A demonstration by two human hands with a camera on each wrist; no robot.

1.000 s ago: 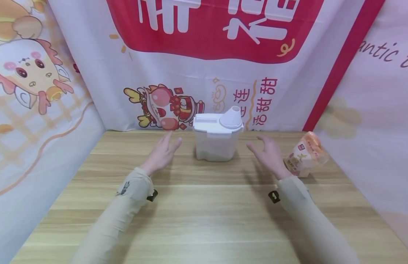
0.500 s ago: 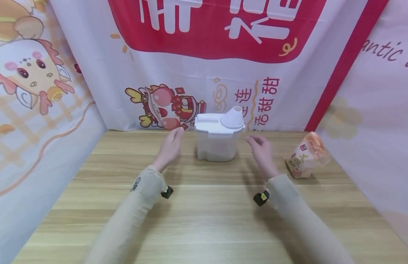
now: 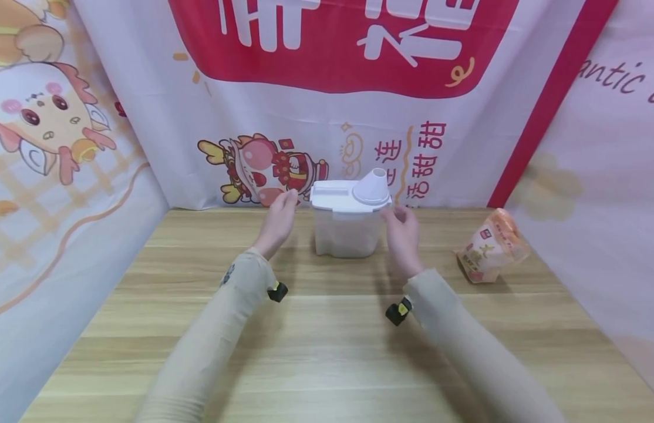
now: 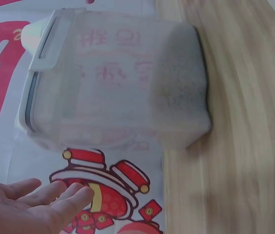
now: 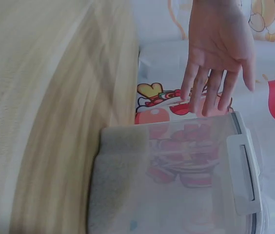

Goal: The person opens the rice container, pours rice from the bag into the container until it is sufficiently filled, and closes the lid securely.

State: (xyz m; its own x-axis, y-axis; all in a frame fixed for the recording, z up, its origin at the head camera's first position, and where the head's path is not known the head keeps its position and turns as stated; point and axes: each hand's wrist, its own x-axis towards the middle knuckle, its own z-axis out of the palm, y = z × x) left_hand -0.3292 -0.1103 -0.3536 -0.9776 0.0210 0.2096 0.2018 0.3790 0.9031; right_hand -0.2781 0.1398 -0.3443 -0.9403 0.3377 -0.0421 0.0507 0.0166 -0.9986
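A translucent storage container [image 3: 348, 232] with a white lid [image 3: 332, 194] and a cone-shaped spout [image 3: 373, 187] stands upright at the back of the table. A layer of fine, pale grains [image 5: 113, 190] covers its bottom, seen in the right wrist view. My left hand [image 3: 276, 223] is just left of the container, fingers extended, palm turned towards it and apart from it. In the left wrist view those fingers [image 4: 74, 195] hold nothing. My right hand [image 3: 403, 238] is at the container's right side, bent fingertips right at the lid's edge; the right wrist view barely catches it.
An orange-and-white printed pouch [image 3: 491, 247] stands tilted on the right of the wood-grain table [image 3: 327, 346]. Printed cloth [image 3: 285, 117] hangs behind and on both sides. A dark wrist camera [image 3: 277, 292] sits under each cuff.
Both hands have moved inward towards the container, the right reaching its lid edge. My left hand has turned its palm towards the container. Container and pouch stay in place.
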